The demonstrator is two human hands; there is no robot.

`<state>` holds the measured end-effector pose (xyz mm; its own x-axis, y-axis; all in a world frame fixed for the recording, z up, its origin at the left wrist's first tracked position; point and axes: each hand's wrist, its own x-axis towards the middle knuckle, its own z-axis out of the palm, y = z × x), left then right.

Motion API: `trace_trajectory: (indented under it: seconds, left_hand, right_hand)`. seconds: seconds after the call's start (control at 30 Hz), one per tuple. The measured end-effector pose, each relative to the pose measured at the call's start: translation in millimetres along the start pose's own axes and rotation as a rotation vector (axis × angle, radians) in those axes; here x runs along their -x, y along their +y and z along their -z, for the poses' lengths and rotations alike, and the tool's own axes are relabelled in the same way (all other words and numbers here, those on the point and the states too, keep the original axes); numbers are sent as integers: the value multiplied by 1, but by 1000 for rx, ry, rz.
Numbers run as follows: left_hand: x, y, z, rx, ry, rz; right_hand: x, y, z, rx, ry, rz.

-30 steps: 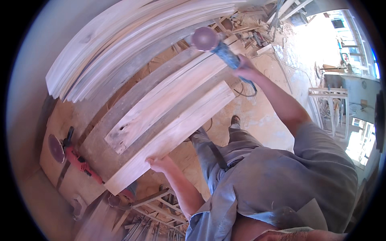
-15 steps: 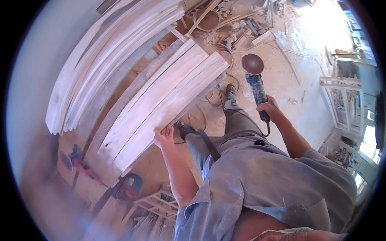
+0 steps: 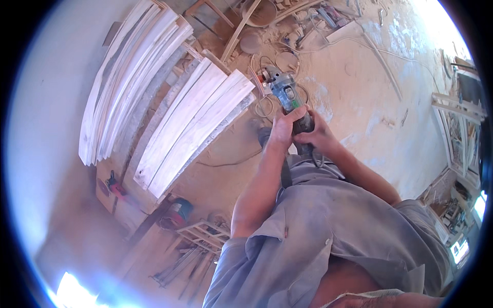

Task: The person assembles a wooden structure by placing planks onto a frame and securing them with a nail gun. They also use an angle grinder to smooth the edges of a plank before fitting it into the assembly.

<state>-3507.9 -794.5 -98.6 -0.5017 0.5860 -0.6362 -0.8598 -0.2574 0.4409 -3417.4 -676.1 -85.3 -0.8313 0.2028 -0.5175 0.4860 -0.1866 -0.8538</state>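
Note:
In front of my body I hold an angle grinder (image 3: pixel 286 91) with a worn, dusty grey body. My left hand (image 3: pixel 284 127) is closed on its body from the left. My right hand (image 3: pixel 318 134) wraps the rear handle on the other side. The grinder's head points away from me; its disc is mostly turned out of sight. Off to the left, two pale wooden boards (image 3: pixel 208 119) lie side by side on a long bench, apart from both hands.
A stack of long pale planks (image 3: pixel 134 77) stands beyond the boards, along the left wall. A red power tool (image 3: pixel 117 190) rests near the bench's near end. Offcuts and a round basin (image 3: pixel 260 14) clutter the far floor. Wooden frames (image 3: pixel 458 110) stand at the right.
My left hand has left the board and now grips the grinder. The grinder has moved left and turned, so its sanding disc no longer faces up. My view has shifted.

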Motion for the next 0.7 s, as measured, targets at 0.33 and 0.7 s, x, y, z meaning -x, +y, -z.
trace_trajectory:
  seconds: [0.33,0.7]
  left_hand:
    - [-24,-5,-49,-332,80,-283]
    - [-42,-12,-51,-184,367,-154]
  right_hand:
    - [-12,-46,45,-441,-314,-333]
    - [-29,-48,50,-186,-336,-311]
